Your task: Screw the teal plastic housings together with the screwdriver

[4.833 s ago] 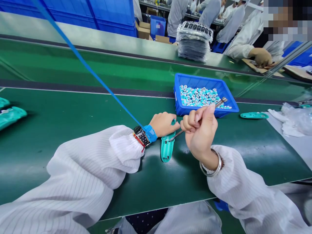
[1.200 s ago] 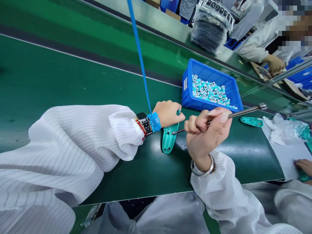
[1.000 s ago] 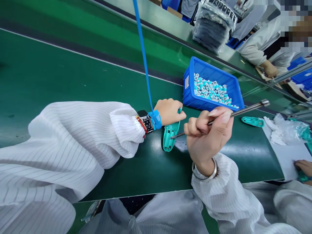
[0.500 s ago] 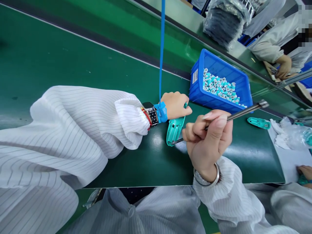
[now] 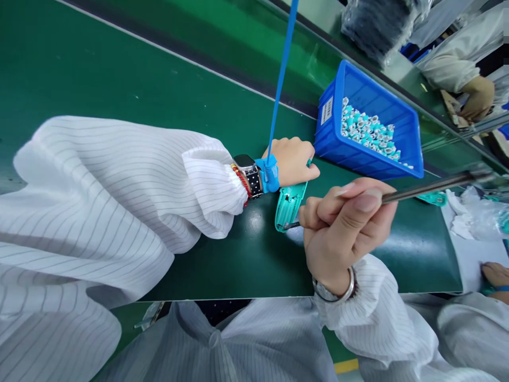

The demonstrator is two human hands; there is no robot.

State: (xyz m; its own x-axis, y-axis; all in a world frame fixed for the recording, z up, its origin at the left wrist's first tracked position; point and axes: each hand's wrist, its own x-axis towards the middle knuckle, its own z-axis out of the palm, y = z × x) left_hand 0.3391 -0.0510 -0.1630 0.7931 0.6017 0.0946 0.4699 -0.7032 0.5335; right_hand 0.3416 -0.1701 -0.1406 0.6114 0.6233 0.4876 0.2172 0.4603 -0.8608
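My left hand [image 5: 292, 160], with a blue wrist strap [image 5: 270, 174] round its wrist, is closed on the upper end of a teal plastic shell [image 5: 289, 204]. The shell shows its ribbed inner side, and my fingers partly hide its top. A long metal rod tool [image 5: 429, 190] runs through my right hand [image 5: 348, 228], which grips it between thumb and fingers. Its thin tip reaches the lower end of the shell and appears to touch it. The thicker other end points right, slightly blurred.
Behind my hands stands a blue bin [image 5: 371, 154] holding many small white-and-teal parts. Another teal shell [image 5: 433, 198] lies on the green bench [image 5: 222, 276] at right, near a plastic bag [image 5: 481, 212]. A person's hand [image 5: 495, 276] shows at the right edge, another person's arm [image 5: 477, 95] across the bench.
The rod's thick end has swung right and looks nearer the camera, while its tip stays at the shell's lower end. The view has shifted slightly. Both hands keep their holds.
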